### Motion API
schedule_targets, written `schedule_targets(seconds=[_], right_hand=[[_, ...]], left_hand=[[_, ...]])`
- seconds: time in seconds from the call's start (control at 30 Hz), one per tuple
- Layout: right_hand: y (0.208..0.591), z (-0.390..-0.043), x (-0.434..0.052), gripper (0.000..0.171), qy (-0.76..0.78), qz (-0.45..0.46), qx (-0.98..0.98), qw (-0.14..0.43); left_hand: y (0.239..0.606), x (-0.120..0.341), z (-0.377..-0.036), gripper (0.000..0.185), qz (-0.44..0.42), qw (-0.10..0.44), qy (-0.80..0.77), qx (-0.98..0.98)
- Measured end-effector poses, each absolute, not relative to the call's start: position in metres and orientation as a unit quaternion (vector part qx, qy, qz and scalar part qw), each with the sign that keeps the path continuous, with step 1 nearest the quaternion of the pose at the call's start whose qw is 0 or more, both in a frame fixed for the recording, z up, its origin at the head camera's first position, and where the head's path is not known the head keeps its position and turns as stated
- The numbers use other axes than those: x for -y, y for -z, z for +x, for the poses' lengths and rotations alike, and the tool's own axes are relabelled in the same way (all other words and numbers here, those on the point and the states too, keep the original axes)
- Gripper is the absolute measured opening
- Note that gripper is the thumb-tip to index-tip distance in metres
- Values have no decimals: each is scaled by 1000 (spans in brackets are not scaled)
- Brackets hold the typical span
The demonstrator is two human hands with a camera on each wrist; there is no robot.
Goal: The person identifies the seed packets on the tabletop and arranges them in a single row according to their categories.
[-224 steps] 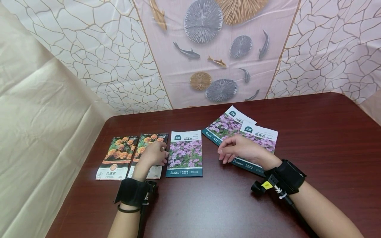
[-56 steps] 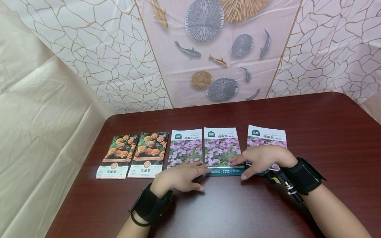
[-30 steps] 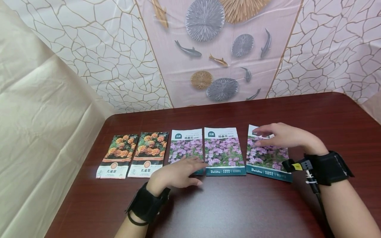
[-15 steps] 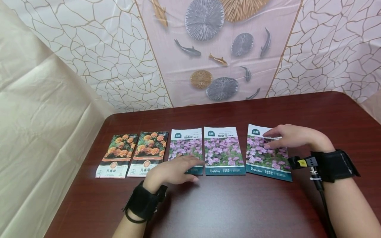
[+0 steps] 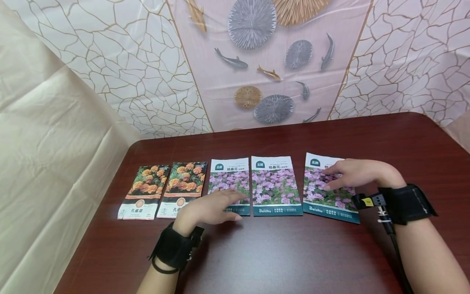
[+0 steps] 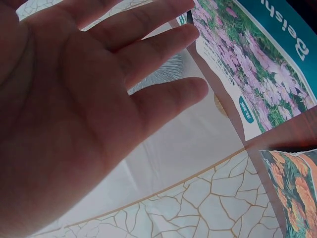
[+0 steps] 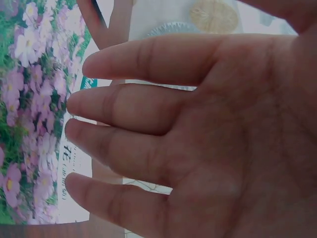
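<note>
Three seed packets with pink-purple flowers lie in a row: a left one, a middle one and a slightly turned right one. My left hand, fingers extended, is over the lower part of the left purple packet and hides some of it. In the left wrist view its palm faces the camera and holds nothing. Over the right purple packet is my right hand, covering its upper right part. The right wrist view shows the right fingers straight, with nothing gripped and their tips right at the packet's printed face.
Two orange marigold seed packets, the outer one and the inner one, lie left of the purple ones on the dark red-brown table. A patterned cloth hangs behind the table, and a pale cloth hangs at left.
Two purple packets that overlapped at first now lie apart in the row. My left hand went from the marigold packets to the left purple one, lately drifting left; my right hand moved right.
</note>
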State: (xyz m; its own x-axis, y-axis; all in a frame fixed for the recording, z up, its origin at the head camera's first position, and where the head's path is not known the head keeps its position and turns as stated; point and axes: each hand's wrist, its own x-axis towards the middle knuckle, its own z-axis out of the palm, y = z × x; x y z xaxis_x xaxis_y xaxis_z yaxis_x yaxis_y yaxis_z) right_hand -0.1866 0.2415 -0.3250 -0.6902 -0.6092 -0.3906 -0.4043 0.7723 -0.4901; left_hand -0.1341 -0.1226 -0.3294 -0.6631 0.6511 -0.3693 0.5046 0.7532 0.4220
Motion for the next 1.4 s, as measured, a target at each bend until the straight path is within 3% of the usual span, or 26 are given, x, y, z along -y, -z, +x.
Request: schedule_targets(seconds=[0.9,1.4], right_hand=[[335,-191,-245,65,243,-258,-885,303],[339,-195,-249,62,260,-267,-885,279]], left_hand=[[327,128,-134,55,302,255,-139,-908],[328,130,-136,56,296,255,-141,-910]])
